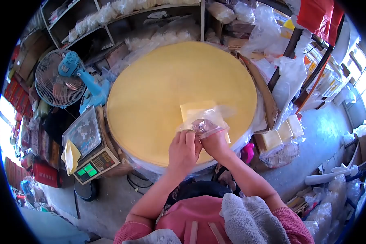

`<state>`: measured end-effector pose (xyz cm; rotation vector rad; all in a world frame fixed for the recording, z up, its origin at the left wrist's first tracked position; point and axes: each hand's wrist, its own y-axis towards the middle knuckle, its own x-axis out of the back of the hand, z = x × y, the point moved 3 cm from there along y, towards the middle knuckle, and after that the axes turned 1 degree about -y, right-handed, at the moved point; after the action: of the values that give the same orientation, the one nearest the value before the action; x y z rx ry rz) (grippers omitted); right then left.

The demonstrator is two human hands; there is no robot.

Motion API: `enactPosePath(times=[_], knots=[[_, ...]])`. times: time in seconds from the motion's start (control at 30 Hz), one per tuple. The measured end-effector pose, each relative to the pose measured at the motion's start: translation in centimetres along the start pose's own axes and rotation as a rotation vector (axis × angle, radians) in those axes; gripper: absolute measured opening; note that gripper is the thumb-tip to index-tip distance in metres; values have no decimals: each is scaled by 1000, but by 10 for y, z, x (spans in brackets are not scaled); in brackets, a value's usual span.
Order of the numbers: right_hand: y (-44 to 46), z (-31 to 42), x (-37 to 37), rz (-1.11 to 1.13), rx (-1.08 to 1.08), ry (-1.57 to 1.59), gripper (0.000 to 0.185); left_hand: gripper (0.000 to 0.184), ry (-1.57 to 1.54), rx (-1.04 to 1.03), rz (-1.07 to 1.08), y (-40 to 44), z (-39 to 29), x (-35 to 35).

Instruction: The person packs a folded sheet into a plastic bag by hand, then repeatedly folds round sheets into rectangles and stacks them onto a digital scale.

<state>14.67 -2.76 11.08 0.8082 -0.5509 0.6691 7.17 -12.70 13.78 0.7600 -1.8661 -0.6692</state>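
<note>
Both hands meet above the near part of the round yellow tabletop [158, 89], touching or nearly so. The left hand [184, 145] is back upward, its fingers curled in tightly at the knuckles. The right hand [213, 140] angles inward toward it, fingers bent, their tips hard to make out. The bare left forearm [156, 191] and right forearm [250, 177] converge from either side of the tabletop's near rim, elbows bent and well apart, with both wrists about over that rim.
</note>
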Motion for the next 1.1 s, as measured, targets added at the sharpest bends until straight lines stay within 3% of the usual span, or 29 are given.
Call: enactPosePath(times=[0.07, 0.13, 0.2, 0.3, 0.4, 0.53, 0.57, 0.67, 0.73, 0.8, 0.9, 0.97, 1.03, 1.07, 1.1], knots=[[6, -5, 0, -21, 22, -23, 71, 18, -84, 12, 153, -12, -1, -4], [10, 1, 0, -329, 258, -150, 71, 19, -151, -14, 246, -18, -9, -1], [14, -2, 1, -298, 41, -102, 75, 25, -217, -103, 264, -25, -21, 1], [9, -9, -3, 94, -493, -48, 82, 28, -232, -158, 231, -23, -33, -3], [7, -4, 2, -3, -223, 162, 85, 28, -368, -166, 306, -32, -37, -8], [14, 15, -11, -93, 25, -20, 99, 30, -454, -224, 311, -45, -46, -11], [14, 16, -18, -13, -87, 15, 105, 32, -521, -171, 429, -54, -46, -12], [33, 27, -45, -33, -450, 226, 100, 36, -658, -354, 494, -76, -64, -12], [41, 11, -91, -80, -271, 632, 84, 31, -629, -256, 438, -83, -47, -14], [45, 10, -114, -63, -142, 607, 63, 25, -443, -205, 282, -74, -24, -4], [35, 14, -130, 197, 12, 138, 38, 13, -141, 123, 168, -60, 35, 20], [7, 3, -111, 557, 152, 85, 40, 9, -2, 237, 35, -64, 73, 27], [-3, 6, -58, 388, -22, 403, 26, 9, 1, 349, -35, -66, 91, 31], [-11, -21, -48, -2, -112, 346, 18, 9, -44, 423, -49, -65, 95, 32], [-2, -35, -19, -102, -413, 245, 17, 9, -88, 498, -60, -65, 99, 32]])
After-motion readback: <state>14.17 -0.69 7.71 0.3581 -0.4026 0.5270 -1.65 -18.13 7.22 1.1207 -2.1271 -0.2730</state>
